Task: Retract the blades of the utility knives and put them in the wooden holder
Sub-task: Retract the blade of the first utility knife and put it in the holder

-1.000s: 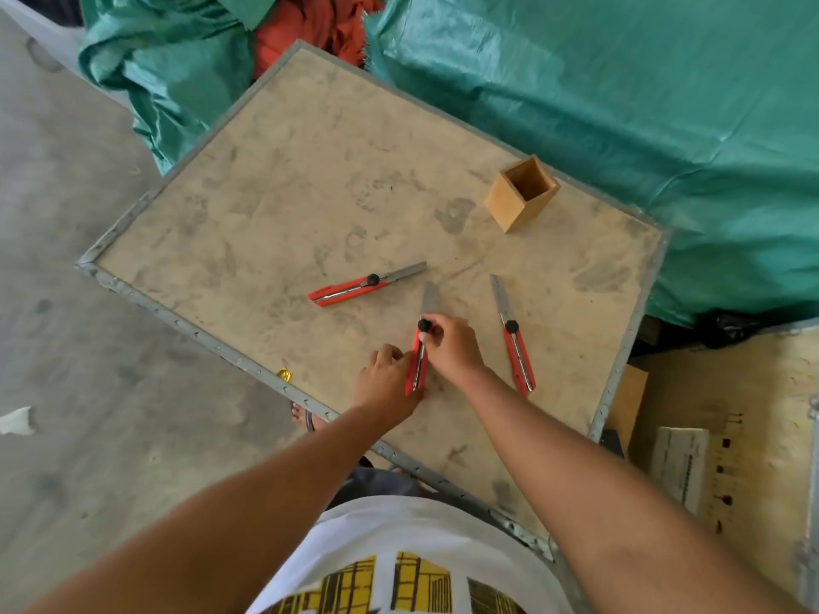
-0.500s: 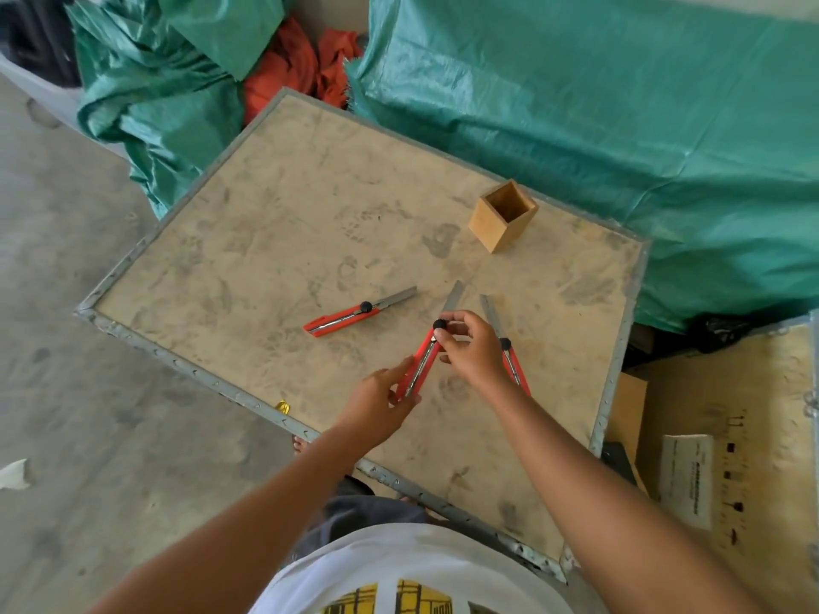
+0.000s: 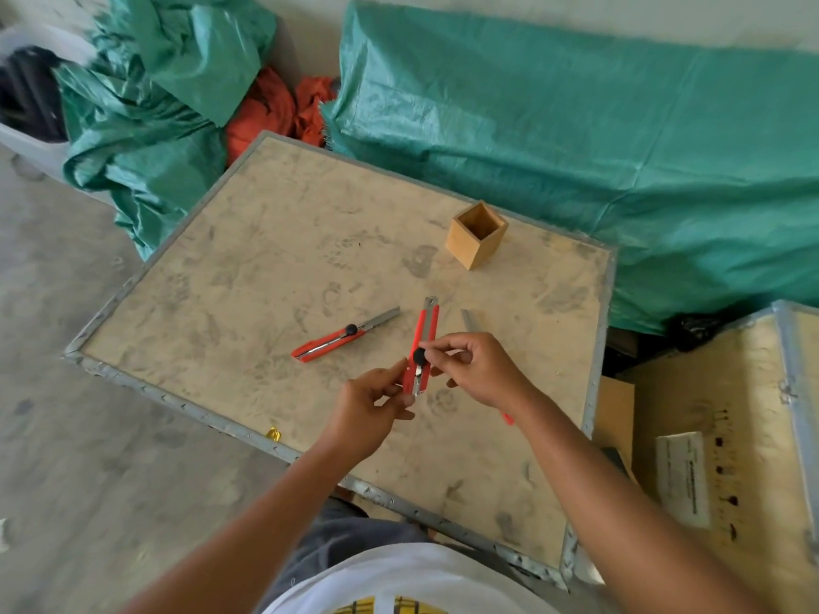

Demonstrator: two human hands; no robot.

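A red utility knife (image 3: 426,336) is held above the board between both hands, its blade nearly all drawn in. My left hand (image 3: 370,407) grips its rear end. My right hand (image 3: 481,370) pinches the black slider knob. A second red knife (image 3: 337,339) lies to the left with its blade out. A third knife (image 3: 470,320) lies under my right hand, only its blade tip and red tail showing. The wooden holder (image 3: 475,234), a small open box, stands farther back on the board and looks to have nothing in it.
The work surface is a dusty board with a metal rim (image 3: 212,423). Green tarpaulin (image 3: 576,139) is heaped behind and to the left. A wooden crate (image 3: 718,436) stands at the right. Bare concrete floor (image 3: 66,392) lies to the left.
Both hands lifted the middle knife off the board. The slider knob went back along the handle and the blade slid in. The view shifted, so the board sits lower in the frame.
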